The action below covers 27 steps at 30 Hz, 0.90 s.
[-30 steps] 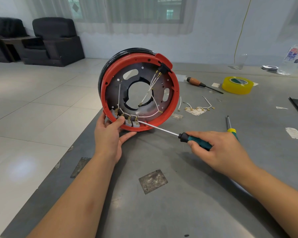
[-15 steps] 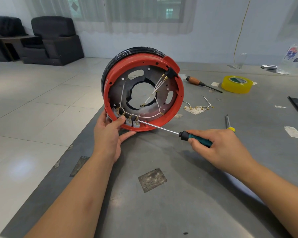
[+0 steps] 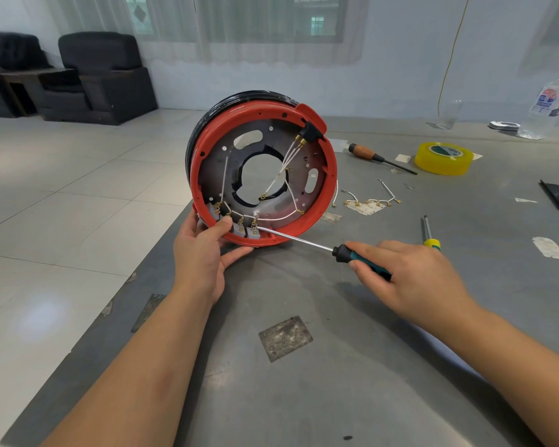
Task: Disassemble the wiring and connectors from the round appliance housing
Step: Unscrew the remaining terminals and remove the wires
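Red round plastic housing standing on edge on grey table, gripped low by left hand fingers. Right hand fingers curled around green screwdriver, tip at brass screw by grey connector blocks. Loosening now; next, probably freeing white wires.

Glossy red plastic housing rim, dull metal plate, scuffed matt grey table.

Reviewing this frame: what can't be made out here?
- Head view: the tip of the green-handled screwdriver at the grey connector blocks is too small to tell whether it is seated.
- The right hand hides the handle's rear.
- The clear plastic bottle is cut off by the right edge.
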{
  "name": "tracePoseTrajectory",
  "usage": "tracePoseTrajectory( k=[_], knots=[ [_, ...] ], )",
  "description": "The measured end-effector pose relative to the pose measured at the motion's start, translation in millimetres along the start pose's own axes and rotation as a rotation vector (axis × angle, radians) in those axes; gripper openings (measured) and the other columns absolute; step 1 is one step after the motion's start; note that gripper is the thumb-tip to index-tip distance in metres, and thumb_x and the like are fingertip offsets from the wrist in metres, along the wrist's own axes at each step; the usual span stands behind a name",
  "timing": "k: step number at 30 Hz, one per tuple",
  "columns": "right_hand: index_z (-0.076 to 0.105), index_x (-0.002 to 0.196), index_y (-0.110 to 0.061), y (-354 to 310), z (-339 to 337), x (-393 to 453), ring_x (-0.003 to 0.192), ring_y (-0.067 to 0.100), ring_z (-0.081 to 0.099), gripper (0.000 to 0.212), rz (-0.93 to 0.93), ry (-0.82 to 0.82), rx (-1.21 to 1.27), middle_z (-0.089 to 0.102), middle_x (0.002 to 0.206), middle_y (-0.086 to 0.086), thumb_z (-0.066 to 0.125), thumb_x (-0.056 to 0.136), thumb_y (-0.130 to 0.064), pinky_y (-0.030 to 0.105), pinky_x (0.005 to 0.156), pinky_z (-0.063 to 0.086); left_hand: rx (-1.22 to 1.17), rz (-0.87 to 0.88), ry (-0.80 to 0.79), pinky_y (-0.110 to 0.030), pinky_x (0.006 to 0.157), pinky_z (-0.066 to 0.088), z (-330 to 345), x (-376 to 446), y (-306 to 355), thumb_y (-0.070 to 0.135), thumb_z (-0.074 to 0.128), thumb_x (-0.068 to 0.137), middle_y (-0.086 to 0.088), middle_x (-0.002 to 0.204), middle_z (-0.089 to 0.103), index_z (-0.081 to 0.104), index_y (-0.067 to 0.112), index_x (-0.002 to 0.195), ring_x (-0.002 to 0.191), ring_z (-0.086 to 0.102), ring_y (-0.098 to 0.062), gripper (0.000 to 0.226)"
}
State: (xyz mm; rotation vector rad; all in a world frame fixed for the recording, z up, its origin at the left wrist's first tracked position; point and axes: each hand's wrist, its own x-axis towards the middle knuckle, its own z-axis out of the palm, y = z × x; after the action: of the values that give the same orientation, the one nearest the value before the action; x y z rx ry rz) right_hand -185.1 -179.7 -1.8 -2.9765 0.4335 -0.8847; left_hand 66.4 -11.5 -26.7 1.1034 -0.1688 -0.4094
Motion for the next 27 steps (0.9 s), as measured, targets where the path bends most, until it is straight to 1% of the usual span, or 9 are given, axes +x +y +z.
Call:
tracePoseTrajectory(
  k=[4,9,12,15,17,19,21,25,27],
  knots=[
    [0.071,0.127,-0.026,-0.9,0.6,0.0,0.062,0.024,0.063,0.042,-0.039,0.022,-0.031,0.068,0.079,-0.005,0.048,0.097,-0.044,0.033,0.047,0.049,-0.004,0.003,0.006,-0.051,0.072,0.066,-0.2,-0.8,1.6,0.002,0.065,0.100,-0.002,0.119,0.078,0.065,0.019,0.138,0.100,0.079,-0.029,0.042],
    [0.071,0.128,-0.023,0.3,0.9,-0.2,0.058,0.022,0.062,0.051,-0.091,0.037,-0.060,0.068,0.079,-0.004,0.037,0.099,-0.048,0.032,0.044,0.048,-0.006,-0.001,0.011,-0.051,0.072,0.066,1.3,-2.2,3.0,0.002,0.065,0.101,-0.005,0.121,0.076,0.063,0.017,0.140,0.100,0.079,-0.031,0.041],
    [0.070,0.128,-0.022,1.7,1.4,0.1,0.058,0.022,0.062,0.050,-0.107,0.043,-0.071,0.068,0.080,-0.004,0.037,0.100,-0.048,0.031,0.044,0.047,-0.001,-0.001,0.006,-0.051,0.073,0.066,1.4,-2.9,3.4,0.003,0.065,0.102,-0.005,0.123,0.076,0.061,0.016,0.141,0.102,0.079,-0.032,0.042],
    [0.069,0.130,-0.022,2.3,2.9,-0.3,0.058,0.021,0.062,0.047,-0.113,0.034,-0.065,0.069,0.082,-0.003,0.037,0.107,-0.048,0.030,0.044,0.048,-0.003,-0.006,0.004,-0.051,0.073,0.066,0.8,-3.3,3.4,0.002,0.065,0.102,-0.005,0.123,0.076,0.061,0.018,0.141,0.102,0.079,-0.031,0.043],
    [0.069,0.129,-0.021,3.0,3.1,-0.2,0.056,0.020,0.062,0.047,-0.124,0.036,-0.071,0.069,0.081,-0.002,0.038,0.105,-0.046,0.029,0.043,0.047,-0.008,-0.007,0.003,-0.050,0.073,0.066,0.4,-3.2,3.5,0.002,0.065,0.101,-0.005,0.123,0.076,0.062,0.019,0.140,0.100,0.079,-0.030,0.043],
    [0.070,0.128,-0.022,3.6,3.0,0.0,0.055,0.020,0.061,0.040,-0.130,0.033,-0.097,0.069,0.080,-0.003,0.045,0.105,-0.043,0.027,0.044,0.044,-0.014,-0.010,0.006,-0.050,0.072,0.066,0.2,-3.0,3.3,0.001,0.065,0.101,-0.004,0.121,0.076,0.062,0.020,0.140,0.098,0.079,-0.029,0.043],
    [0.071,0.127,-0.022,4.2,3.1,0.6,0.054,0.020,0.061,0.042,-0.143,0.039,-0.118,0.068,0.079,-0.004,0.048,0.100,-0.044,0.024,0.044,0.039,-0.013,-0.010,0.006,-0.050,0.071,0.066,0.4,-2.9,3.3,0.001,0.065,0.101,-0.004,0.121,0.076,0.062,0.020,0.141,0.098,0.080,-0.029,0.044],
    [0.070,0.128,-0.021,5.9,3.2,0.7,0.053,0.021,0.060,0.051,-0.172,0.030,-0.141,0.068,0.080,-0.003,0.036,0.101,-0.048,0.026,0.043,0.041,-0.013,-0.012,0.012,-0.050,0.071,0.066,0.7,-2.5,3.9,0.002,0.066,0.101,-0.004,0.121,0.077,0.062,0.019,0.141,0.097,0.080,-0.029,0.043],
    [0.069,0.130,-0.020,6.8,3.5,0.5,0.054,0.024,0.060,0.051,-0.191,0.039,-0.159,0.067,0.083,-0.001,0.036,0.102,-0.047,0.028,0.042,0.043,-0.006,-0.018,0.002,-0.048,0.071,0.066,1.0,-3.0,3.6,0.003,0.066,0.102,-0.006,0.121,0.077,0.062,0.018,0.139,0.098,0.080,-0.031,0.041]
  ],
)
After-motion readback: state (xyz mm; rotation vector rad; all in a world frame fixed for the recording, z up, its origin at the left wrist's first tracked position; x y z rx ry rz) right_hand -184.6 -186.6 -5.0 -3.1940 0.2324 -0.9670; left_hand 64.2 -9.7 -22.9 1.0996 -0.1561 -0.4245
